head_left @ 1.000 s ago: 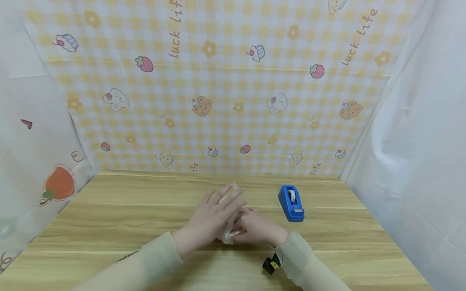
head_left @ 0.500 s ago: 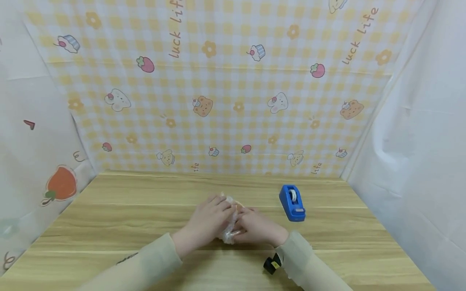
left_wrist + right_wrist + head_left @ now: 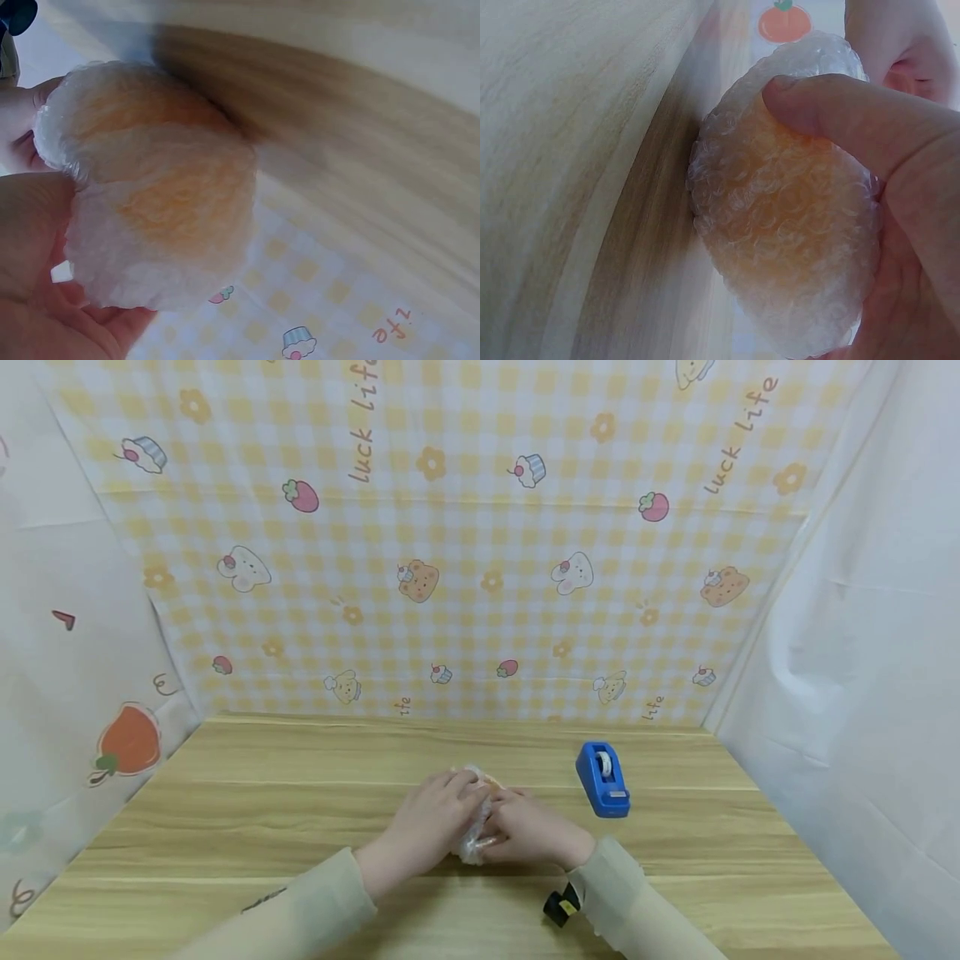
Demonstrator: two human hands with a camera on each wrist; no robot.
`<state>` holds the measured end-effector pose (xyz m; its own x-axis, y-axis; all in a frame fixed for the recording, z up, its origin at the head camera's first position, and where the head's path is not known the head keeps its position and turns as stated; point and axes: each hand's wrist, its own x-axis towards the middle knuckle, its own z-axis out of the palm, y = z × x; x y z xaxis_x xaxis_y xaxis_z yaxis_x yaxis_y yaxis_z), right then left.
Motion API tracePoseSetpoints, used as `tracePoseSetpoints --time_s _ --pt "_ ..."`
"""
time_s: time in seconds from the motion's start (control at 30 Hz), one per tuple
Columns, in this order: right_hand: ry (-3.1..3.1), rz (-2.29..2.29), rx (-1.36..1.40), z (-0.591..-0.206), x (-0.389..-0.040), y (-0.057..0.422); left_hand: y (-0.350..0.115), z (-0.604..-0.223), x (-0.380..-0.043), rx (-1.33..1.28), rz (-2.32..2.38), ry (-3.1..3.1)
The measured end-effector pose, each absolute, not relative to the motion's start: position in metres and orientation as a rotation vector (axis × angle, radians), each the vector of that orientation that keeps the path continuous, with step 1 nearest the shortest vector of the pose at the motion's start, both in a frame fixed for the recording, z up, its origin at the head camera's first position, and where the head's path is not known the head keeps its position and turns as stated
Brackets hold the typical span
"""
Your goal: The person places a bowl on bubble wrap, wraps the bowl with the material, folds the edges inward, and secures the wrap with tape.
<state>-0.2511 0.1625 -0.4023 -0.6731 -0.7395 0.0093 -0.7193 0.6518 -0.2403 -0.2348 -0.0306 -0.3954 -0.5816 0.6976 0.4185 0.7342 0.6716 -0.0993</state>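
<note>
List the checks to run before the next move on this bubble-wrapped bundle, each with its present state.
1. Left hand gripping the bundle: ok.
2. Right hand gripping the bundle: ok.
3. Bundle wrapped on every side: cannot tell; the hands hide parts of it.
4. Blue tape dispenser loaded: ok, a roll sits in it.
5. A hand free for the dispenser: not ok, both are on the bundle.

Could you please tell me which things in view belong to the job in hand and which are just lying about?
Part of the job:
Bubble-wrapped bundle, orange showing through the wrap
Left hand and right hand, both holding it

Lying about or background:
Blue tape dispenser, untouched, though possibly meant for this job
Patterned cloth, hanging behind the wooden table
</note>
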Motion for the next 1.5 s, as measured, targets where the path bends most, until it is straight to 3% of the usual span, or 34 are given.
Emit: tracePoseSetpoints --time_s 0.87,1.5 --pt "2.728 -0.348 -1.345 -0.4 -0.251 0.164 -0.04 -0.393 -0.24 -1.249 -0.367 -2.813" --pt "2.644 -0.809 -1.25 -0.392 -0.252 0.174 -0.031 -0.387 -0.246 -1.195 -0.173 -2.947"
